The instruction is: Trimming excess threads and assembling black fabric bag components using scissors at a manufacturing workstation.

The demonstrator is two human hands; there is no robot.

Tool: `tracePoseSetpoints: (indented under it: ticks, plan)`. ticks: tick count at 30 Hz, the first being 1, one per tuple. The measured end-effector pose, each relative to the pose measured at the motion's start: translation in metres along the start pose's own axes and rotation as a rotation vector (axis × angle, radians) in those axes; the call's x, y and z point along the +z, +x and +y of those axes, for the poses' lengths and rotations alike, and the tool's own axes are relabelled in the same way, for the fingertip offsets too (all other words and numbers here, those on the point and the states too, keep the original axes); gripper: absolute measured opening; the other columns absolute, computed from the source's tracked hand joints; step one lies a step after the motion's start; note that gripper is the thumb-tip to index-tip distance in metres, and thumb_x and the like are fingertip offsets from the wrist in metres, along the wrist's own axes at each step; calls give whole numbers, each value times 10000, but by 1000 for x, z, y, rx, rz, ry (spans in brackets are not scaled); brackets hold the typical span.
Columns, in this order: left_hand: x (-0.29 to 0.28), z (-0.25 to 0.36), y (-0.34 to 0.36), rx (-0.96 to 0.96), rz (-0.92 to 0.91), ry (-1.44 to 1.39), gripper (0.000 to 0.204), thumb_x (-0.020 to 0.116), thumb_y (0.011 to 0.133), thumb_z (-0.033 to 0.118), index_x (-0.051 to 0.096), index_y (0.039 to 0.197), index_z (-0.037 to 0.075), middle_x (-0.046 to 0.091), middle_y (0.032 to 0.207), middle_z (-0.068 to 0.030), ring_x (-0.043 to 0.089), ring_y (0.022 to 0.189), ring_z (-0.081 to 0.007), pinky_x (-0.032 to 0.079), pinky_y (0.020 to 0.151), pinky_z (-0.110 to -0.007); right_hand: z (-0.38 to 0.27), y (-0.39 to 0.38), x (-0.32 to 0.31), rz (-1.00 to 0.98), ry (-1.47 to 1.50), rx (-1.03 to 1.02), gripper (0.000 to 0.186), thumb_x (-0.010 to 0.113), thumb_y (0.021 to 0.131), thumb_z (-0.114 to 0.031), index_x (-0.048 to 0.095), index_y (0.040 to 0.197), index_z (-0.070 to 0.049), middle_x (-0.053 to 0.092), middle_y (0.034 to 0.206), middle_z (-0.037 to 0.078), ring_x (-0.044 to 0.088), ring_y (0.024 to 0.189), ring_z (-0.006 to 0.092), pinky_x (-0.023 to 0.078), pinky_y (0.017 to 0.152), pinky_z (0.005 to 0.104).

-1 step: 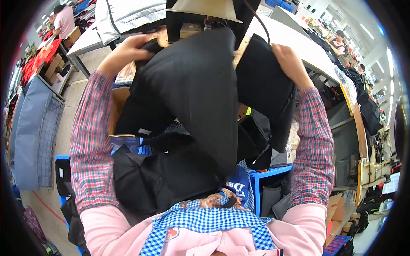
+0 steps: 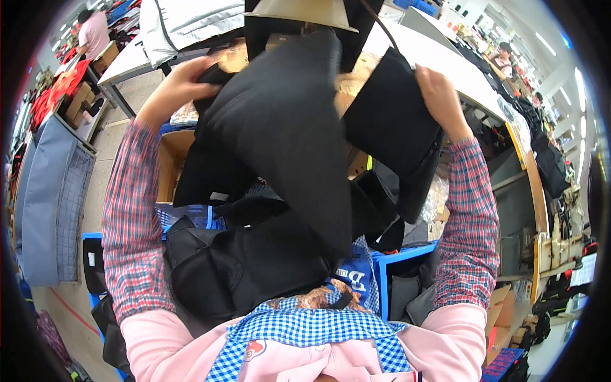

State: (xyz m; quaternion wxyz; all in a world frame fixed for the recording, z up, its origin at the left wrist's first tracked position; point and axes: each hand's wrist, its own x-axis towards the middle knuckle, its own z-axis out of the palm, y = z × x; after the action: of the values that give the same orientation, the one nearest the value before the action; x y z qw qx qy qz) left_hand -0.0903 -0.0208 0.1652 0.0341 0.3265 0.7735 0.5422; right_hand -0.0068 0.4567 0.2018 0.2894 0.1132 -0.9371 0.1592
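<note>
A large black fabric piece [image 2: 283, 134] hangs between my hands, with a broad fold down its middle. My left hand [image 2: 181, 89] is closed on its upper left edge, slightly blurred. At the upper right my right hand [image 2: 439, 99] grips the edge of a stiff black flap [image 2: 388, 95], thumb side up, fingers mostly hidden behind it. The flap looks joined to the same piece, though the join is out of sight. More black fabric pieces [image 2: 273, 254] lie heaped across my lap, below the held piece.
Beyond the fabric stands a machine with a pale lamp-like cover [image 2: 302, 13]. White tables [image 2: 439, 54] extend behind it. Blue crates [image 2: 382, 286] with black pieces flank me, and a cardboard box [image 2: 175, 156] sits at left. Other people work far off.
Both hands have moved slightly apart. The right flap has shifted right and tilted, showing more of the surface behind it, and the middle fold has drifted a little left.
</note>
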Motion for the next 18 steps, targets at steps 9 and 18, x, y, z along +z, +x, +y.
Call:
tracePoseSetpoints:
  ticks: [9, 18]
  plan:
    - [94, 55, -195, 151, -187, 657, 265, 626, 573, -101, 482, 714, 70, 478, 733, -43, 548, 793, -269, 375, 1010, -441, -74, -141, -71, -1016, 426, 354, 289, 657, 944, -295, 724, 934, -14, 685, 722, 42, 656, 687, 116, 514, 622, 265]
    - [81, 63, -222, -457, -861, 378, 272, 770, 747, 99, 676, 994, 33, 691, 986, -114, 655, 992, -296, 496, 945, -351, -82, -218, 100, -968, 238, -104, 632, 646, 929, -445, 528, 1338, 21, 534, 1360, 215, 501, 1277, 358, 396, 1082, 415]
